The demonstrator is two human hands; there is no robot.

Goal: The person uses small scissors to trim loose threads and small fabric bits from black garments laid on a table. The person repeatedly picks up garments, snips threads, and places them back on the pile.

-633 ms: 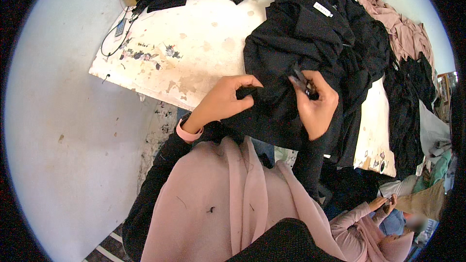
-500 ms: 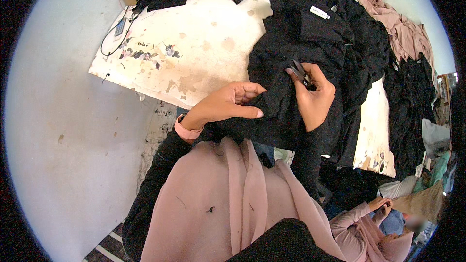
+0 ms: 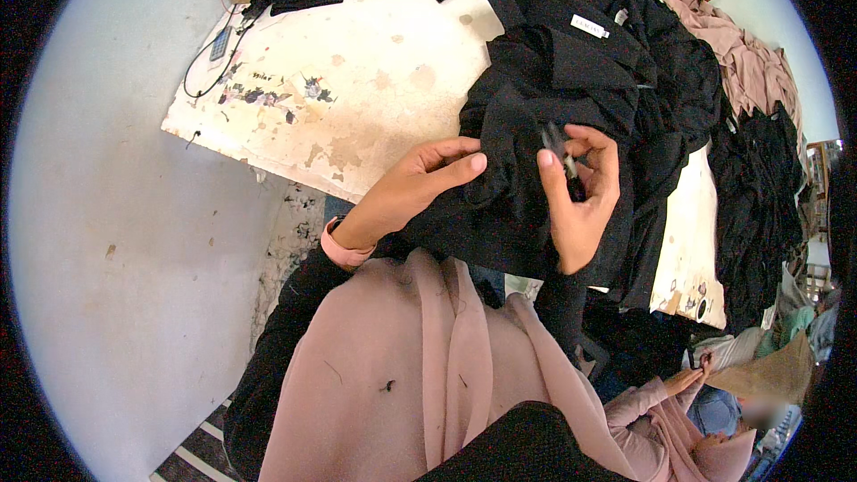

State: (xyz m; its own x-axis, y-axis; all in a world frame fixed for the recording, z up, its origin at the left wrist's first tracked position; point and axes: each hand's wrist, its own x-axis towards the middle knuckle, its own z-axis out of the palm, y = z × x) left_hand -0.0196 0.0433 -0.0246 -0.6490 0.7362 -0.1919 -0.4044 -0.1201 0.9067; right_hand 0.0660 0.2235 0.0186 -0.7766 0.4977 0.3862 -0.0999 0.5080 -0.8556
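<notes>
A black garment (image 3: 518,223) lies bunched at the near edge of the table, with a white label (image 3: 589,27) on its far part. My left hand (image 3: 415,183) is closed at its left side, thumb and fingertips pinching a fold of the cloth. Just right of that fold, my right hand (image 3: 585,201) holds small dark thread snips (image 3: 555,141). Their blades point away from me and are blurred. My right fingers curl around the handles, above the cloth.
The worn, stained white table (image 3: 357,62) carries more black garments (image 3: 687,98) at the right and along the back. Pink cloth (image 3: 736,54) hangs at the far right. A calculator-like device (image 3: 219,43) and cable lie at the left corner. Another person (image 3: 669,428) sits lower right.
My left hand has shifted slightly up with the fold, and its thumb has risen. My right hand has turned and its fingers have loosened around the snips. The cloth between them has been rearranged.
</notes>
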